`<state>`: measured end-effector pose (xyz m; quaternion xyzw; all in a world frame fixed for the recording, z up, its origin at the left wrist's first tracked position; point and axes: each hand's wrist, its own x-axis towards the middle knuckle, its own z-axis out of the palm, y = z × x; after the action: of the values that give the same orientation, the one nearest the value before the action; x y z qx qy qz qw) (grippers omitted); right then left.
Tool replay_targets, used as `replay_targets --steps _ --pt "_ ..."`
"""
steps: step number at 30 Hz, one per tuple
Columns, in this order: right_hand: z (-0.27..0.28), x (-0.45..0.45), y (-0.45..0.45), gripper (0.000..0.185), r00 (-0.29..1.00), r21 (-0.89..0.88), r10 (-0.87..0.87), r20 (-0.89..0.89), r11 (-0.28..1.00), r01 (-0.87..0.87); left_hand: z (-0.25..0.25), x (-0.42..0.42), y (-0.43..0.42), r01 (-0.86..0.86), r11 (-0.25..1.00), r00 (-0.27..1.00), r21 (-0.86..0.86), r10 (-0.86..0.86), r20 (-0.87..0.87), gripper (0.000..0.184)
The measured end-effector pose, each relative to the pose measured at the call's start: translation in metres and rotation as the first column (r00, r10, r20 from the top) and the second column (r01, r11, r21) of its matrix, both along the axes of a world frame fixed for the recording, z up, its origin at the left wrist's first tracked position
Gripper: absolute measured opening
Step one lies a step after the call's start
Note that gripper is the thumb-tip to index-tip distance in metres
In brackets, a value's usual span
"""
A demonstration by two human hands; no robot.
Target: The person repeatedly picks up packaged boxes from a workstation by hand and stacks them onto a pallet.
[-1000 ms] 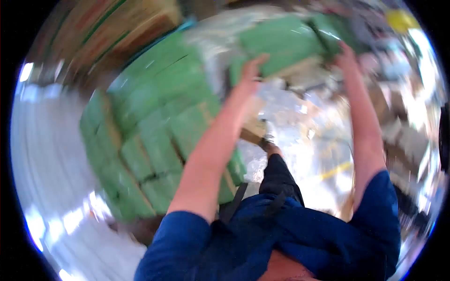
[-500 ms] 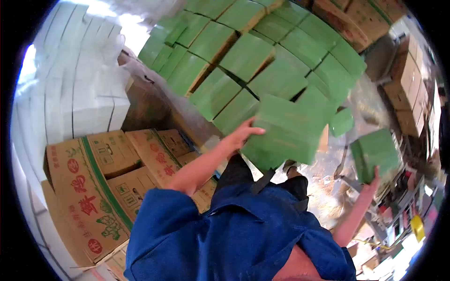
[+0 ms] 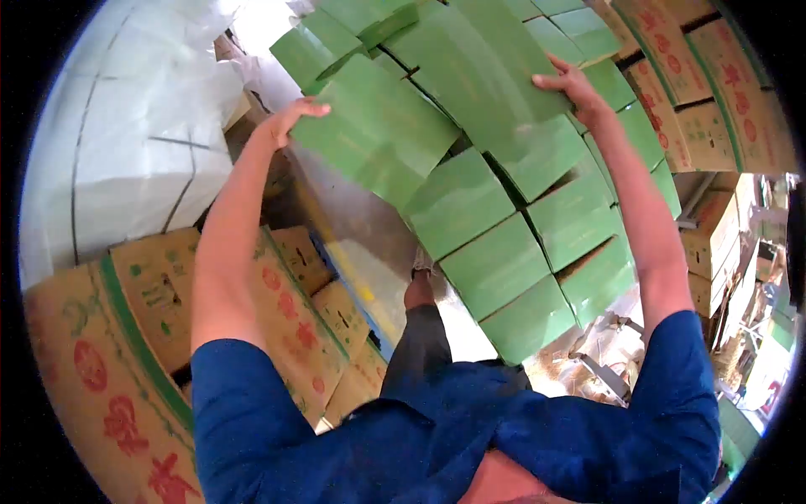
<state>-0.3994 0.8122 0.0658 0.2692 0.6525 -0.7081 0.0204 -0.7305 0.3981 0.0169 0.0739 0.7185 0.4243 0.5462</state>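
A large stack of green cardboard boxes (image 3: 480, 206) fills the middle of the view. My left hand (image 3: 290, 123) is at the outer left edge of one green box (image 3: 378, 126), its thumb lying over the top and the other fingers partly hidden by the side. Farther up and to the right, my right hand (image 3: 573, 91) grips the right edge of another green box (image 3: 491, 71), thumb on the upper face. Both boxes lie at a slant on the neighbouring green ones. A narrow dark gap separates the two.
Brown printed cartons (image 3: 134, 336) stand at the lower left, and more brown cartons (image 3: 714, 92) are piled at the upper right. White wrapped stacks (image 3: 126, 143) rise on the left. Scraps and debris (image 3: 596, 361) cover the floor at right. My leg (image 3: 417, 344) is beside the stack.
My hands and the boxes they hold have moved up onto the stack. The right hand has swung from the lower right to the upper middle; my view has shifted too.
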Motion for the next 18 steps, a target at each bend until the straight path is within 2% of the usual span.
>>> replay_targets --steps 2,3,4,5,6,7,8,9,10,11,12,13,15,16,17,18 --pt "-0.011 -0.060 0.011 0.085 0.997 -0.023 0.045 -0.062 0.999 -0.047 -0.023 -0.031 0.010 -0.041 0.998 0.998 -0.039 0.039 -0.039 0.086" --pt "-0.024 -0.084 0.020 0.083 0.988 -0.051 0.086 -0.127 0.994 -0.093 -0.020 -0.024 0.023 -0.078 0.995 0.951 0.069 0.095 -0.293 0.089" --pt "-0.051 -0.114 0.036 0.083 0.989 -0.051 0.090 -0.116 0.994 -0.097 -0.024 -0.022 0.031 -0.089 0.979 0.837 0.183 0.173 -0.519 0.091" --pt "-0.089 -0.142 0.049 0.084 0.977 0.284 0.215 0.011 0.936 -0.209 -0.060 -0.025 0.030 -0.195 0.937 0.681 0.289 0.341 -0.648 0.089" --pt "-0.116 -0.153 0.056 0.086 0.944 0.567 0.282 0.173 0.755 -0.329 -0.078 -0.007 0.029 -0.195 0.940 0.692 0.279 0.334 -0.640 0.089" --pt "-0.124 -0.159 0.051 0.086 0.942 0.560 0.281 0.182 0.758 -0.334 -0.089 0.025 0.027 -0.290 0.879 0.669 0.379 0.469 -0.576 0.082" --pt "-0.127 -0.167 0.039 0.086 0.968 0.630 0.159 0.194 0.736 -0.247 -0.098 0.050 0.029 -0.382 0.796 0.628 0.470 0.596 -0.500 0.075" --pt "-0.128 -0.174 0.030 0.086 0.981 0.700 0.034 0.193 0.696 -0.162 -0.114 0.062 0.034 -0.384 0.796 0.630 0.469 0.597 -0.497 0.075" --pt "-0.134 -0.178 0.026 0.086 0.980 0.698 0.037 0.198 0.696 -0.167 -0.130 0.074 0.037 -0.546 0.671 0.630 0.502 0.723 -0.282 0.069" --pt "-0.142 -0.178 0.020 0.090 0.992 0.740 -0.068 0.106 0.671 -0.033 -0.142 0.081 0.037 -0.697 0.530 0.580 0.483 0.813 -0.056 0.063" --pt "-0.153 -0.172 0.016 0.094 0.985 0.767 -0.172 0.015 0.634 0.100 -0.145 0.082 0.038 -0.701 0.537 0.583 0.469 0.811 -0.055 0.063" --pt "-0.169 -0.175 0.019 0.098 0.967 0.587 -0.243 -0.073 0.774 0.239 -0.144 0.080 0.040 -0.701 0.513 0.578 0.495 0.816 -0.029 0.060" --pt "-0.182 -0.178 0.026 0.099 0.974 0.627 -0.215 -0.075 0.749 0.214 -0.137 0.075 0.043 -0.693 0.490 0.575 0.528 0.818 -0.004 0.058" --pt "-0.170 -0.175 0.017 0.099 0.978 0.668 -0.192 -0.077 0.718 0.193 -0.134 0.071 0.041 -0.667 0.519 0.598 0.535 0.801 -0.031 0.058" --pt "-0.154 -0.168 0.011 0.099 0.985 0.765 -0.174 0.013 0.635 0.102 -0.132 0.068 0.040 -0.638 0.547 0.621 0.542 0.781 -0.058 0.058" --pt "-0.156 -0.167 0.006 0.099 0.982 0.765 -0.189 0.015 0.635 0.111 -0.132 0.067 0.043 -0.630 0.558 0.634 0.540 0.771 -0.058 0.058"
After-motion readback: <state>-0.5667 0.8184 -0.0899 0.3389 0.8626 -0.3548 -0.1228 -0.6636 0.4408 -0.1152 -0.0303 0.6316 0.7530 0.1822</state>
